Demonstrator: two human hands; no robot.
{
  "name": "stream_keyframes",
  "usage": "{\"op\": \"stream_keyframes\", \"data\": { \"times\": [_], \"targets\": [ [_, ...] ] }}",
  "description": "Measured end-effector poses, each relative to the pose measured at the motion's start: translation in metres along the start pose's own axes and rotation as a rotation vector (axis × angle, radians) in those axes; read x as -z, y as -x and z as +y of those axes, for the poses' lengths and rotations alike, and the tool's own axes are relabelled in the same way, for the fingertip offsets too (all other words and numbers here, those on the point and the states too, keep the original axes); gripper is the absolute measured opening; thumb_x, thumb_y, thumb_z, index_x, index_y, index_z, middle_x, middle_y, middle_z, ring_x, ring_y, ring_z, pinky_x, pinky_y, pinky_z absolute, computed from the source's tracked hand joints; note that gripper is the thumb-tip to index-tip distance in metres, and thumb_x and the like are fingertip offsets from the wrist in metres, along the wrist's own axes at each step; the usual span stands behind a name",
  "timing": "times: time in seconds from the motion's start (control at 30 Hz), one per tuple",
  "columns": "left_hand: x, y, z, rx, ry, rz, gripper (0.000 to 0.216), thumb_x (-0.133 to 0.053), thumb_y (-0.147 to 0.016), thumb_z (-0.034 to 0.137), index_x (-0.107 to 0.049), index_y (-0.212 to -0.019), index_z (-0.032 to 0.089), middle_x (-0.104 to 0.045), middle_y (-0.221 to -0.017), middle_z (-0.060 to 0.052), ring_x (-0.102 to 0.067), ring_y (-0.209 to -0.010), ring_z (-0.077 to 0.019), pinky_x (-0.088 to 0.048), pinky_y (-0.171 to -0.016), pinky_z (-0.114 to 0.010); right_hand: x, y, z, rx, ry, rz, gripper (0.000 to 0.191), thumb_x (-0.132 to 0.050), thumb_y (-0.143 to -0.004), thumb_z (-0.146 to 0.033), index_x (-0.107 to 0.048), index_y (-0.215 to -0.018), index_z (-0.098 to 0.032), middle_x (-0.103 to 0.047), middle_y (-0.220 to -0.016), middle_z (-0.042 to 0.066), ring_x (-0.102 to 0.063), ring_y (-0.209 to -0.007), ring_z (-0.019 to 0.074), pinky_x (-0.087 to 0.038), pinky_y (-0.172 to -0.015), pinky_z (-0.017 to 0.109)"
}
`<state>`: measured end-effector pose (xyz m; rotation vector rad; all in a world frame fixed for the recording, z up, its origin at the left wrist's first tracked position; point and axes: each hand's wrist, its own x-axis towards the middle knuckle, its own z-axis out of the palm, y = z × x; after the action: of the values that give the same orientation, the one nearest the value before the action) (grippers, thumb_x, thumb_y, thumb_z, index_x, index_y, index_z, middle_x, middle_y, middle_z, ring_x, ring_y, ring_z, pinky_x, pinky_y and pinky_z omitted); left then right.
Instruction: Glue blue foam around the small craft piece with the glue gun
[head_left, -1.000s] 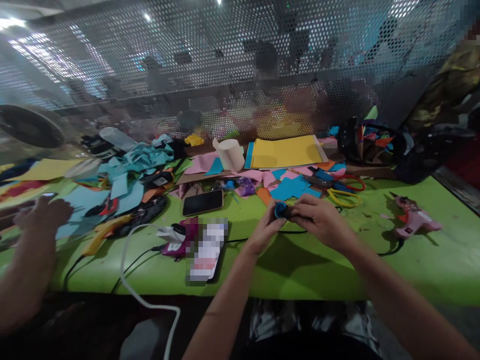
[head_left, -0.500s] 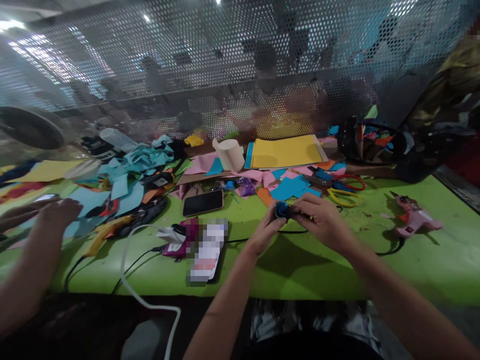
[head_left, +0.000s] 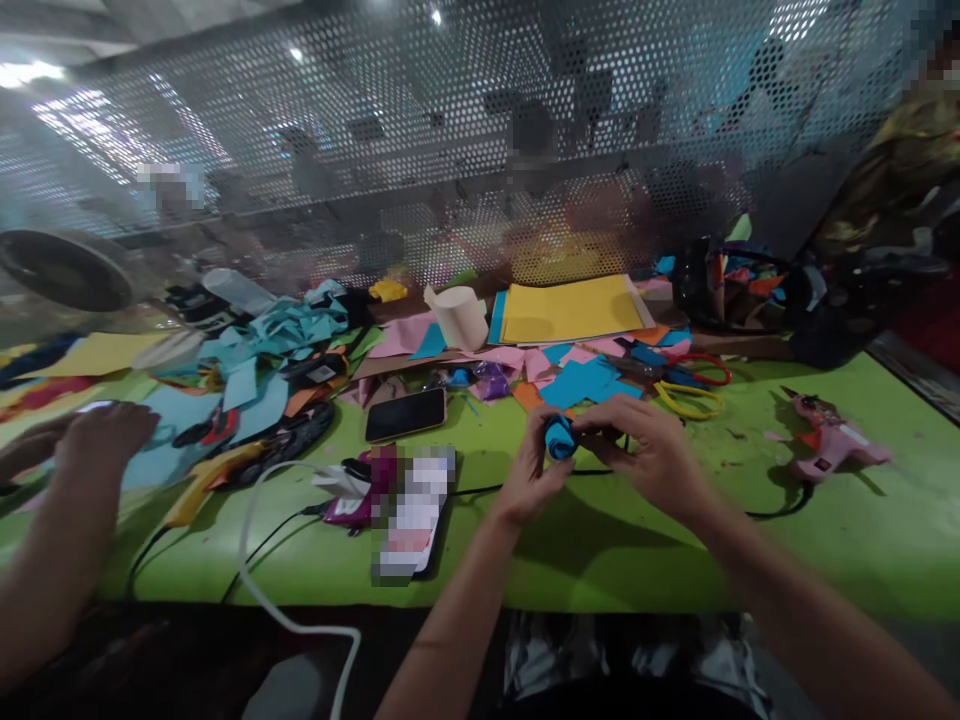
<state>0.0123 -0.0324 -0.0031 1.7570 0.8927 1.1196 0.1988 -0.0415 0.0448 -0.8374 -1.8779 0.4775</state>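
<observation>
A small blue rolled flower [head_left: 559, 440], paper or felt, is held above the green table. My left hand [head_left: 531, 475] is closed around it, thumb in front and fingers behind. From the other side my right hand [head_left: 637, 445] pinches at its edge; the fingertips there are partly hidden. Beyond the hands lie several blue pieces [head_left: 585, 380]. Scissors with yellow handles [head_left: 686, 402] and others with red handles rest behind my right hand. A pink glue gun [head_left: 832, 445] lies farther right on the green table [head_left: 637, 570].
Two phones, one dark [head_left: 406, 415] and one lit [head_left: 418, 510], lie left of my hands near a purple gadget [head_left: 364, 490] with cables. A white roll [head_left: 459, 318] and yellow sheets [head_left: 570, 308] stand behind. At the left are a yellow glue gun [head_left: 214, 468] and another person's hands [head_left: 112, 435].
The blue flower has tilted so its spiral face shows more toward me, and both hands have shifted slightly lower. The other person's hands have barely moved.
</observation>
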Motion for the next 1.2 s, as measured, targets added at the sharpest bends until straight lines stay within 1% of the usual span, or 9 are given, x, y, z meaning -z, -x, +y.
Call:
{"op": "stream_keyframes", "data": {
  "times": [0.13,0.27,0.4,0.57,0.77,0.9,1.03,1.17,1.2],
  "targets": [
    [0.0,0.002,0.0,-0.047,-0.022,0.023,0.051,-0.051,-0.084,0.062,-0.042,-0.118,0.024,-0.047,-0.106,-0.005,-0.048,-0.096,-0.0212,-0.042,-0.086,-0.034,0.0,0.001,-0.004,-0.134,-0.047,0.041,0.008,-0.065,-0.089,-0.025,-0.064,-0.097,-0.021,-0.068,-0.083,0.001,-0.061,-0.07,0.0141,-0.047,-0.061,0.024],
    [0.0,0.003,-0.002,-0.079,0.055,0.041,0.048,-0.055,-0.085,0.058,-0.044,-0.117,0.024,-0.049,-0.107,-0.006,-0.049,-0.098,-0.0215,-0.042,-0.089,-0.035,0.001,0.001,-0.006,-0.109,-0.028,0.011,0.007,-0.064,-0.09,-0.025,-0.065,-0.094,-0.02,-0.068,-0.084,0.002,-0.06,-0.072,0.0139,-0.046,-0.064,0.024],
    [-0.002,0.002,-0.012,-0.017,0.177,0.082,0.049,-0.056,-0.083,0.061,-0.048,-0.113,0.023,-0.051,-0.101,-0.005,-0.05,-0.093,-0.0212,-0.042,-0.086,-0.035,0.003,0.001,-0.005,-0.05,-0.037,-0.002,0.013,-0.062,-0.091,-0.021,-0.067,-0.102,-0.022,-0.069,-0.09,0.003,-0.061,-0.074,0.0138,-0.046,-0.063,0.024],
    [-0.004,0.001,-0.027,0.029,0.325,0.129,0.052,-0.056,-0.079,0.066,-0.052,-0.108,0.022,-0.051,-0.094,-0.004,-0.048,-0.086,-0.02,-0.041,-0.082,-0.034,0.004,0.001,-0.004,-0.047,-0.024,0.002,0.019,-0.06,-0.091,-0.017,-0.068,-0.106,-0.025,-0.068,-0.09,0.002,-0.06,-0.072,0.013,-0.046,-0.061,0.023],
    [-0.004,-0.002,-0.023,0.126,0.342,0.168,0.049,-0.059,-0.079,0.062,-0.051,-0.105,0.022,-0.051,-0.091,-0.003,-0.046,-0.083,-0.0182,-0.04,-0.079,-0.031,0.012,0.003,0.001,-0.075,0.086,0.064,0.013,-0.061,-0.09,-0.018,-0.067,-0.101,-0.023,-0.068,-0.089,0.002,-0.062,-0.076,0.014,-0.046,-0.065,0.024],
    [-0.004,-0.005,-0.018,0.19,0.334,0.162,0.043,-0.061,-0.078,0.059,-0.051,-0.097,0.021,-0.051,-0.088,-0.003,-0.046,-0.081,-0.0174,-0.039,-0.077,-0.03,0.031,0.024,0.012,-0.165,0.191,0.199,0.011,-0.062,-0.089,-0.021,-0.067,-0.1,-0.022,-0.068,-0.089,0.002,-0.062,-0.075,0.0147,-0.048,-0.068,0.026],
    [-0.004,-0.005,-0.018,0.243,0.325,0.146,0.044,-0.059,-0.078,0.058,-0.05,-0.103,0.022,-0.052,-0.09,-0.003,-0.046,-0.082,-0.0176,-0.039,-0.076,-0.03,0.062,0.058,0.02,-0.252,0.345,0.319,0.012,-0.064,-0.088,-0.026,-0.068,-0.099,-0.023,-0.069,-0.089,0.003,-0.063,-0.071,0.0166,-0.049,-0.067,0.028],
    [-0.004,-0.006,-0.018,0.261,0.305,0.137,0.04,-0.056,-0.081,0.054,-0.05,-0.103,0.021,-0.051,-0.086,-0.002,-0.045,-0.079,-0.0163,-0.039,-0.075,-0.029,0.103,0.093,0.026,-0.353,0.698,0.466,0.015,-0.065,-0.086,-0.03,-0.069,-0.1,-0.025,-0.071,-0.088,0.005,-0.065,-0.071,0.0184,-0.049,-0.069,0.03],
    [-0.005,-0.007,-0.017,0.264,0.303,0.137,0.039,-0.055,-0.081,0.053,-0.05,-0.103,0.021,-0.051,-0.086,-0.001,-0.045,-0.078,-0.0161,-0.039,-0.075,-0.029,0.114,0.101,0.028,-0.394,0.783,0.505,0.019,-0.064,-0.086,-0.032,-0.069,-0.102,-0.024,-0.071,-0.089,0.007,-0.066,-0.076,0.0205,-0.049,-0.071,0.031]
  ]
}}
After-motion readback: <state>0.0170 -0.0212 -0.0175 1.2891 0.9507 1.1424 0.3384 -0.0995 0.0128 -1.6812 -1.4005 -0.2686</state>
